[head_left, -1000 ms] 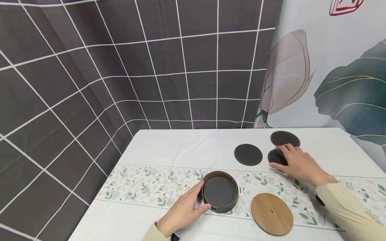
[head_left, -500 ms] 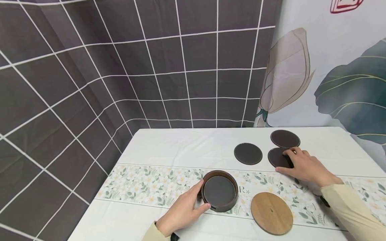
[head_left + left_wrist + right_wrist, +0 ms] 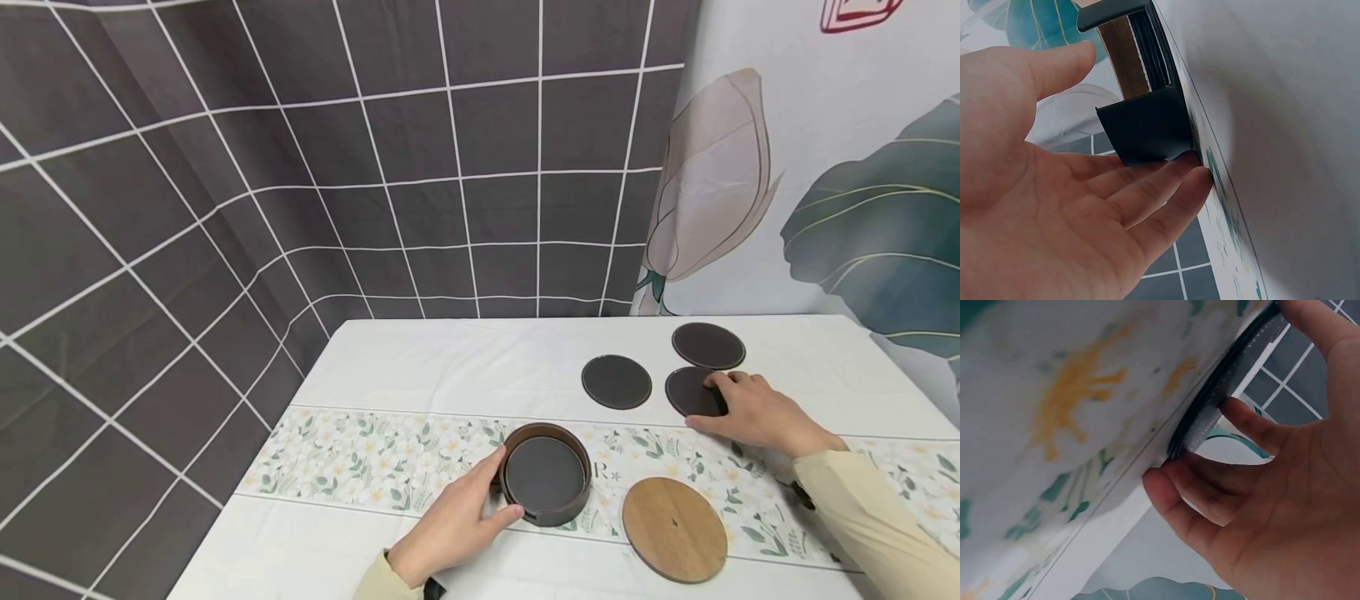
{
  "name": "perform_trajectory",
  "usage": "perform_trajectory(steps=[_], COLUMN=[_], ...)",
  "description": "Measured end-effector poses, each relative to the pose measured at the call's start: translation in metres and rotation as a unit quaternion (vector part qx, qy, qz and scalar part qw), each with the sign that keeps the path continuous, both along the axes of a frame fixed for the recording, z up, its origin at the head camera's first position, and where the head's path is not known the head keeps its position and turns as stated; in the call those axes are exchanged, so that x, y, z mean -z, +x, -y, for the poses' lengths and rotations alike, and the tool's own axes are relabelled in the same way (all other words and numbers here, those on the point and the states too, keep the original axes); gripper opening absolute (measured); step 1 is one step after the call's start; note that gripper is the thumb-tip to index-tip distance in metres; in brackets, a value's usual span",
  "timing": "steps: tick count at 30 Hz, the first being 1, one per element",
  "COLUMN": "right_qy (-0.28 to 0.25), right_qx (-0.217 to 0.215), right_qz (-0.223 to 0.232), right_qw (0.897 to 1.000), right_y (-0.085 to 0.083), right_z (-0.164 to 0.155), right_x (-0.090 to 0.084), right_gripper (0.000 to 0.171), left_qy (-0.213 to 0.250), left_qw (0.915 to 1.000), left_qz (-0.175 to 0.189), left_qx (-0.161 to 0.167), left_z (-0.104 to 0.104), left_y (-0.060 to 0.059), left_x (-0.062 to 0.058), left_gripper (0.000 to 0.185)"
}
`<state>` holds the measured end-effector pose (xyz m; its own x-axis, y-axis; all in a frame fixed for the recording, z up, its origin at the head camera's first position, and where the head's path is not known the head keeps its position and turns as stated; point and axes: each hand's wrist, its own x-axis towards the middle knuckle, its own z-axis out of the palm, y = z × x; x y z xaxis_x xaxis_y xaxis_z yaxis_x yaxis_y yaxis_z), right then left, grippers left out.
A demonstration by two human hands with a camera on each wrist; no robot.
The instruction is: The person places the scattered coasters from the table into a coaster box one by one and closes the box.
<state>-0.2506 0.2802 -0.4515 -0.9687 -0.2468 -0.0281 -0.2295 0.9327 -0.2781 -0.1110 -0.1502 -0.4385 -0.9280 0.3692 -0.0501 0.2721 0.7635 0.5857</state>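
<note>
My left hand (image 3: 459,527) touches the side of a round dark leather coaster holder (image 3: 573,508), fingers extended along its left wall and thumb close to its front notch. A black coaster (image 3: 546,473) lies inside it. In the left wrist view, several stacked coasters (image 3: 1149,53) show through the slot. My right hand (image 3: 757,418) reaches over a dark round coaster (image 3: 686,390) on the table and grips its right side, thumb at the near edge. The right wrist view shows the stitched rim of this coaster (image 3: 1225,381) between thumb and bent fingers.
Two more dark coasters lie nearby, one to the left (image 3: 617,382) and one behind (image 3: 708,345). A round wooden disc (image 3: 675,530) lies between the arms, near the front. The table (image 3: 435,367) has a floral cloth band and meets a grid-patterned curtain (image 3: 495,208).
My right hand has shifted slightly right over the coaster, uncovering more of it, and has since stayed there. The left hand and the holder have not visibly moved.
</note>
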Motion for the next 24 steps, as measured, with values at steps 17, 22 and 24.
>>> perform_trajectory(steps=[17,22,24], right_qy=[0.007,-0.003,-0.004], right_qx=[0.012,0.011,0.011], right_qz=[-0.006,-0.018,-0.023], right_qw=[1.000,1.000,1.000], right_y=[-0.0003,0.0006,0.0012], right_z=[0.0066,0.0088,0.0100], right_x=[-0.0039,-0.0040,-0.0050], right_gripper=[0.090,0.089,0.090], left_qy=[0.006,0.003,0.001], left_qw=[0.9999,0.9999,0.9999], left_qz=[0.009,0.012,0.011], left_qx=[0.002,0.000,0.000], left_z=[0.0003,-0.0003,-0.0004], left_y=[0.0004,0.0001,0.0003], left_x=[-0.0025,-0.0015,-0.0011], left_gripper=[0.079,0.080,0.080])
